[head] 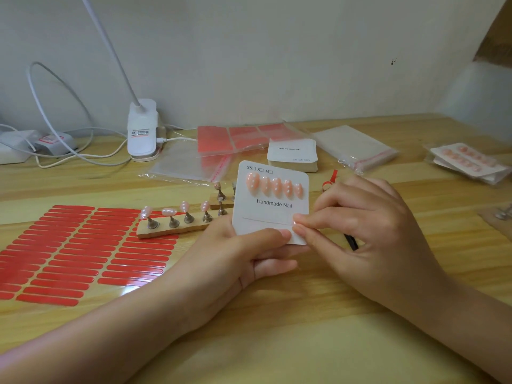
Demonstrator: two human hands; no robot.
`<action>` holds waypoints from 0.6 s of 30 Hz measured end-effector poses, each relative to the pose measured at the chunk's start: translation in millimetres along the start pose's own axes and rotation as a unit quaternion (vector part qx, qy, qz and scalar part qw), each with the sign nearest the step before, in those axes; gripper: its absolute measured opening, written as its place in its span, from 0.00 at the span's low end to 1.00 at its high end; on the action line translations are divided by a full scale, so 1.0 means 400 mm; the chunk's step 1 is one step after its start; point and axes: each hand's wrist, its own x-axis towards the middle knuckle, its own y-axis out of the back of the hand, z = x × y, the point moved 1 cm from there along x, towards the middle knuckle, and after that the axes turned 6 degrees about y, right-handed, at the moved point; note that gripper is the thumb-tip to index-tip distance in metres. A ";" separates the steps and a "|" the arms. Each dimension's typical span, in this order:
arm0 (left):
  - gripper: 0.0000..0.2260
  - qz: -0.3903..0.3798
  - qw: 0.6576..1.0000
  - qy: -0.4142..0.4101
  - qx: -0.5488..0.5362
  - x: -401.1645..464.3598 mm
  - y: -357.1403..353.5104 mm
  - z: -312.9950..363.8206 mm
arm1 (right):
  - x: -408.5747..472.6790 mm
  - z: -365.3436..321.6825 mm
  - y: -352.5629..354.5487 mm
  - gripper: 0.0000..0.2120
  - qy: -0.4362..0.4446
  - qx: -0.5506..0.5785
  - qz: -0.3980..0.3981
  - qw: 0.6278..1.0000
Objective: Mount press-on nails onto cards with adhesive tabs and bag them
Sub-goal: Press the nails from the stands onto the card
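White card (270, 202) printed "Handmade Nail", carrying five pink nails (274, 186) in a row, is held tilted above the middle of the wooden worktop (304, 328). Left hand (235, 256) grips its lower edge, thumb on the face. Right hand (371, 231) pinches at the card's lower right edge. Four more nails sit on stands (177, 221) beside a red adhesive tab sheet (77, 253) at the left edge.
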 end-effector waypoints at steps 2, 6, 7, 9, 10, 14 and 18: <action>0.12 -0.003 1.000 0.004 0.005 0.000 -0.003 0.001 | -0.003 0.001 0.001 0.08 -0.019 0.004 -0.010 1.000; 0.12 0.008 1.000 0.003 -0.006 0.001 -0.005 0.006 | -0.006 -0.004 -0.002 0.09 -0.083 0.071 0.005 0.994; 0.13 0.009 1.000 0.002 -0.009 0.000 -0.007 0.007 | -0.005 -0.007 -0.002 0.09 -0.111 0.106 0.021 0.988; 0.14 0.011 1.000 -0.001 -0.009 -0.001 -0.009 0.008 | -0.001 -0.007 0.003 0.05 -0.175 0.169 0.059 0.968; 0.15 0.011 1.000 -0.001 -0.007 -0.001 -0.009 0.009 | 0.000 -0.004 0.005 0.04 -0.207 0.190 0.073 0.957; 0.14 0.006 1.000 -0.001 -0.004 -0.002 -0.008 0.009 | 0.000 0.005 -0.001 0.12 -0.265 0.214 0.031 0.940; 0.13 0.013 1.000 0.000 0.002 -0.002 -0.007 0.004 | 0.002 -0.005 -0.013 0.10 -0.254 0.214 -0.008 0.943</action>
